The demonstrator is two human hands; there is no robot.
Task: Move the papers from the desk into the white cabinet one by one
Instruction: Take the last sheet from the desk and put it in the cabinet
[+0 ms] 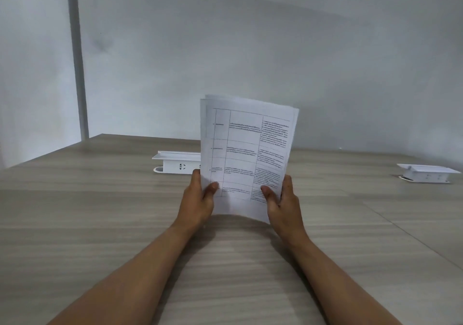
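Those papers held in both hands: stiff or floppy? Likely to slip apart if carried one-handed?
Probably floppy: the papers stand upright only because the left hand and right hand pinch the two lower corners, and the page bows slightly. The sheets look loose; their top edges are fanned out of line, so they may slide apart. Likely light, as thumbs alone hold the front.

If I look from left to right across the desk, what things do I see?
Grey pole → left socket box → left hand → papers → right hand → right socket box.
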